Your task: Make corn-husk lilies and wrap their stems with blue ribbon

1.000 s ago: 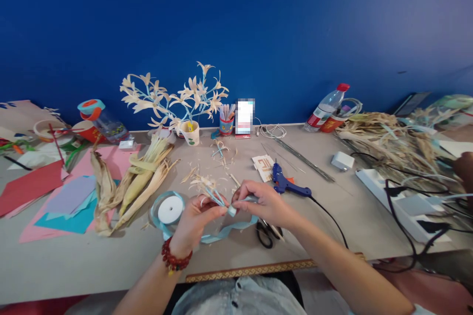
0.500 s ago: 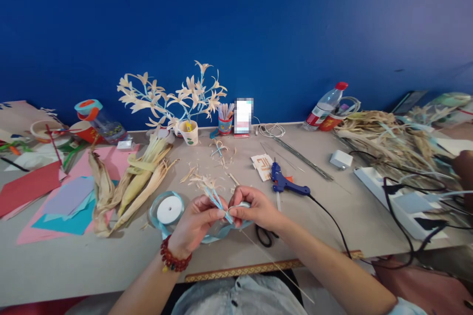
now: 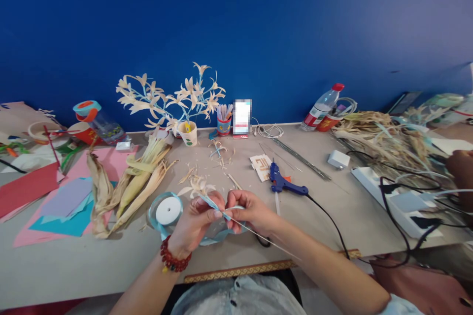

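blue-wrapped stem [image 3: 210, 201], pinched in both hands [image 3: 198, 215] [image 3: 252, 210], has room toward the near edge of the table [image 3: 221, 258].

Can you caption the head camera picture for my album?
Left hand and right hand meet at a blue-stemmed flower sprig, pale flowers standing behind.

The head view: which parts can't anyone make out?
All in the head view:
Ribbon-wrapped stem: pinched part, covered by the left hand and right hand.
Scissors: blades, behind the right hand.
Phone screen: text, pixelated.
Another person's hand: cut off by the right edge.
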Action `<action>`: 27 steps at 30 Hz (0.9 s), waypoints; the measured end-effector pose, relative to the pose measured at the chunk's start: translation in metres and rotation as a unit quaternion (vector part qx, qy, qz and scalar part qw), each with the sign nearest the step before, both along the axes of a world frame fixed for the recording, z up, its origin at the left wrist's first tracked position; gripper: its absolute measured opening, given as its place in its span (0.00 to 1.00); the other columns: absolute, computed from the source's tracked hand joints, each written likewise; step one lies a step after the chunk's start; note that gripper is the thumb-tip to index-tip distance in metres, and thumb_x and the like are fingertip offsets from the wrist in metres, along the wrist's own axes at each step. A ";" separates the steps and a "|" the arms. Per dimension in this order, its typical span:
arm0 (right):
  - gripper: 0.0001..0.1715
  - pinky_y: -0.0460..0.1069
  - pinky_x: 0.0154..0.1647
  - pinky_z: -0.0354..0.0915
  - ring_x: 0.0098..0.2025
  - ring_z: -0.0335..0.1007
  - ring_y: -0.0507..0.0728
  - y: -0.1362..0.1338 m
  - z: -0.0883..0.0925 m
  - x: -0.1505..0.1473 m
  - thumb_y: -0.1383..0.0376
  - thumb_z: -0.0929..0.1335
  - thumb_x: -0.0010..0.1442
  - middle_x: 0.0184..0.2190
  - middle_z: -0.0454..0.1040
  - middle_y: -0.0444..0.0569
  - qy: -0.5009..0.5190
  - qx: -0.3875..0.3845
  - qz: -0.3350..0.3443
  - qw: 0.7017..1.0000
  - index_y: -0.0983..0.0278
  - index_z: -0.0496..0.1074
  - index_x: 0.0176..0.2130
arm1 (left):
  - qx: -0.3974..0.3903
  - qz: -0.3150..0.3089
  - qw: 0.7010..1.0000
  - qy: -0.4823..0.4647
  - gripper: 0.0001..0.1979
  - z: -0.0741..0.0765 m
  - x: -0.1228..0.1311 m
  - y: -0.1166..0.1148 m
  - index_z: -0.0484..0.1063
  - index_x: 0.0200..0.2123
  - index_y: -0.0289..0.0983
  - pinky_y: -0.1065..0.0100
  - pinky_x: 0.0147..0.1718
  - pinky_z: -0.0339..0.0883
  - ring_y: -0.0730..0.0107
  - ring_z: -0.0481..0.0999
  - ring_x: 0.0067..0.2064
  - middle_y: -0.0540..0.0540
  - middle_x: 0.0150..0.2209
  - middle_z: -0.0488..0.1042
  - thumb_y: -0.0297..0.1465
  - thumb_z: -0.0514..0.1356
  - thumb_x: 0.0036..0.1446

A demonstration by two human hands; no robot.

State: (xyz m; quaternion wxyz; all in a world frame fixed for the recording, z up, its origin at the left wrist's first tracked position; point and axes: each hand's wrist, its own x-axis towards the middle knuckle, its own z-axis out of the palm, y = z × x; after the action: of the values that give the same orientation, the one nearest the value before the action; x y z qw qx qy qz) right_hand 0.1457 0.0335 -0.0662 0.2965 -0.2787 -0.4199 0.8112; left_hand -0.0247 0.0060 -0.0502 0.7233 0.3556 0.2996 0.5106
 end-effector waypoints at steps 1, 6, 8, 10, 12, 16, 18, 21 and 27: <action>0.23 0.40 0.17 0.65 0.17 0.70 0.47 0.000 0.000 0.000 0.58 0.78 0.47 0.20 0.77 0.44 0.001 -0.001 0.002 1.000 0.66 0.64 0.27 | 0.001 -0.001 1.000 0.001 0.05 0.000 0.000 0.000 0.78 0.24 0.37 0.66 0.31 0.67 0.69 0.69 0.30 0.49 0.27 0.66 0.31 0.71 0.44; 0.22 0.38 0.15 0.60 0.14 0.66 0.46 0.000 0.000 -0.002 0.58 0.78 0.47 0.18 0.76 0.43 -0.004 0.002 0.013 1.000 0.66 0.64 0.27 | -0.007 -0.043 0.999 -0.031 0.04 0.000 0.002 -0.002 0.78 0.24 0.38 0.63 0.32 0.70 0.69 0.71 0.30 0.50 0.30 0.65 0.31 0.70 0.45; 0.22 0.38 0.13 0.58 0.13 0.64 0.45 0.000 0.001 -0.002 0.58 0.78 0.47 0.18 0.76 0.43 0.000 0.000 0.015 1.000 0.66 0.65 0.27 | -0.005 -0.052 0.998 -0.044 0.04 -0.001 0.003 -0.002 0.79 0.25 0.38 0.61 0.33 0.72 0.69 0.71 0.31 0.50 0.31 0.65 0.31 0.70 0.46; 0.22 0.38 0.12 0.56 0.12 0.62 0.44 0.000 0.002 -0.003 0.58 0.78 0.47 0.17 0.75 0.42 -0.001 -0.003 0.013 1.000 0.66 0.64 0.26 | 0.003 -0.053 0.997 -0.050 0.03 -0.003 0.004 -0.002 0.79 0.26 0.39 0.61 0.35 0.72 0.68 0.72 0.33 0.49 0.33 0.67 0.31 0.69 0.47; 0.23 0.38 0.11 0.54 0.11 0.60 0.44 0.001 0.004 -0.003 0.58 0.78 0.46 0.16 0.75 0.42 -0.013 -0.003 0.016 1.000 0.66 0.64 0.26 | 0.018 -0.050 0.997 -0.058 0.03 -0.006 0.004 -0.002 0.79 0.27 0.38 0.61 0.36 0.73 0.67 0.73 0.35 0.49 0.33 0.68 0.31 0.69 0.48; 0.24 0.38 0.13 0.55 0.13 0.62 0.45 0.001 0.003 -0.002 0.55 0.78 0.46 0.16 0.74 0.41 -0.035 0.002 0.035 0.999 0.66 0.64 0.25 | 0.048 -0.063 0.994 -0.081 0.02 -0.008 0.006 -0.001 0.79 0.28 0.38 0.61 0.35 0.72 0.68 0.73 0.34 0.49 0.31 0.68 0.30 0.68 0.50; 0.25 0.39 0.14 0.56 0.14 0.62 0.45 0.001 0.001 -0.002 0.55 0.78 0.45 0.16 0.73 0.41 -0.046 0.002 0.031 0.998 0.65 0.63 0.25 | 0.046 -0.065 0.993 -0.085 0.02 -0.008 0.006 -0.001 0.79 0.29 0.37 0.63 0.33 0.71 0.67 0.73 0.34 0.50 0.30 0.68 0.30 0.67 0.51; 0.26 0.41 0.18 0.59 0.16 0.65 0.47 0.000 -0.005 -0.004 0.52 0.77 0.46 0.17 0.73 0.41 -0.066 0.010 0.016 0.998 0.64 0.61 0.26 | 0.025 -0.050 0.995 -0.082 0.03 -0.008 0.006 -0.001 0.79 0.28 0.36 0.68 0.31 0.69 0.69 0.72 0.34 0.50 0.28 0.68 0.30 0.68 0.50; 0.18 0.51 0.41 0.67 0.40 0.70 0.56 -0.003 -0.009 0.020 0.56 0.72 0.56 0.41 0.74 0.51 -0.290 0.335 -0.154 0.883 0.63 0.69 0.43 | -0.076 0.120 0.989 -0.045 0.06 -0.015 0.002 0.005 0.78 0.25 0.33 0.74 0.33 0.67 0.74 0.73 0.32 0.48 0.27 0.75 0.26 0.71 0.42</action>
State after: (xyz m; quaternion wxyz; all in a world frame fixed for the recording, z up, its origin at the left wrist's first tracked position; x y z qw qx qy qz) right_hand 0.1654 0.0302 -0.0756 0.3583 -0.4471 -0.6857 0.4489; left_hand -0.0224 0.0114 -0.0653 0.6943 0.2379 0.3452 0.5850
